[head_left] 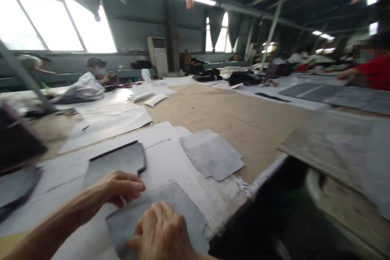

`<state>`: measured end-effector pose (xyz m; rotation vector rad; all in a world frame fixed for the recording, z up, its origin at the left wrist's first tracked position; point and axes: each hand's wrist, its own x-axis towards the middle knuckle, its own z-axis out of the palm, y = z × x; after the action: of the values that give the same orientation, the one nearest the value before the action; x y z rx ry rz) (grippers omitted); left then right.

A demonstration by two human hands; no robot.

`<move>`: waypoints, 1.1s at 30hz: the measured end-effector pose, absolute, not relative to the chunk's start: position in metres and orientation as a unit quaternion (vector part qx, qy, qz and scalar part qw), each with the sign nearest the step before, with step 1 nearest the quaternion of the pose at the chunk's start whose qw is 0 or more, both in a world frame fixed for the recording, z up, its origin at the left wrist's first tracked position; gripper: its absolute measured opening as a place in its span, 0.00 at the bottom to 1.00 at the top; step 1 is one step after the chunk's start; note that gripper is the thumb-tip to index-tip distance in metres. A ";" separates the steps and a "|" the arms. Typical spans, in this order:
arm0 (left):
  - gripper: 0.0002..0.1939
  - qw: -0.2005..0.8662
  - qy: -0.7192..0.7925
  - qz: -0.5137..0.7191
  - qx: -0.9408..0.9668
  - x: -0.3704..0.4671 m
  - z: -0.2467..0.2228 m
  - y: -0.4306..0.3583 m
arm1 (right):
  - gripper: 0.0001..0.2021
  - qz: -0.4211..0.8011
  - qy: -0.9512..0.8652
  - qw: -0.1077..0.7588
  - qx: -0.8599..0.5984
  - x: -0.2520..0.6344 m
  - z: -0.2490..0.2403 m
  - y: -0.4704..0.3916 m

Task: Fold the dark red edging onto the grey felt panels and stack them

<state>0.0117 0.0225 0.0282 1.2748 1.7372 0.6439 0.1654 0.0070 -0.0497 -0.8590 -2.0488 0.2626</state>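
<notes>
A thin grey panel [183, 207], like fabric or leather backing, lies on white sheeting right in front of me. My left hand [123, 187] is at its far left edge, fingers bent and close together, seemingly pinching that edge. Over the panel's near part rests my right hand [164, 229], with curled fingers and the thumb tucked to the left; its fingertips are hidden. Just beyond the left hand lies a similar panel [117, 160] with a dark folded strip along its far edge. A plain grey panel with notched corners [211, 154] lies farther to the right.
Another dark-edged panel [16, 189] is at far left. Brown paper [231, 118] covers the table beyond. White sheets [112, 124] and a small stack [141, 96] lie back left. A dark gap [262, 207] separates this table from a board [335, 146]. A red-sleeved person [376, 71] works at right.
</notes>
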 end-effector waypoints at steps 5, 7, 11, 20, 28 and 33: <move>0.10 0.327 0.738 0.131 0.575 -0.006 0.017 -0.003 | 0.06 0.089 -0.839 0.454 -0.285 0.131 -0.055 -0.024; 0.09 0.313 0.745 0.140 0.573 -0.007 0.010 -0.009 | 0.05 0.093 -0.862 0.435 -0.245 0.125 -0.055 -0.027; 0.09 0.264 0.747 0.177 0.584 -0.002 -0.001 -0.013 | 0.06 0.150 -0.907 0.383 -0.093 0.133 -0.050 -0.016; 0.13 0.214 0.706 0.263 0.622 0.000 -0.015 -0.013 | 0.12 0.113 -0.945 0.280 -0.125 0.182 -0.021 0.093; 0.12 0.076 0.624 0.325 0.706 0.000 -0.030 -0.021 | 0.05 0.120 -0.962 0.237 -0.056 0.178 -0.028 0.109; 0.16 0.012 0.541 0.323 0.776 -0.005 -0.033 -0.023 | 0.11 0.117 -0.963 0.239 -0.038 0.186 -0.028 0.105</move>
<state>-0.0053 -0.0232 -0.0334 2.4205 1.6869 1.0065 0.1864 0.1048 -0.0276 -0.1045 -2.6378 0.3215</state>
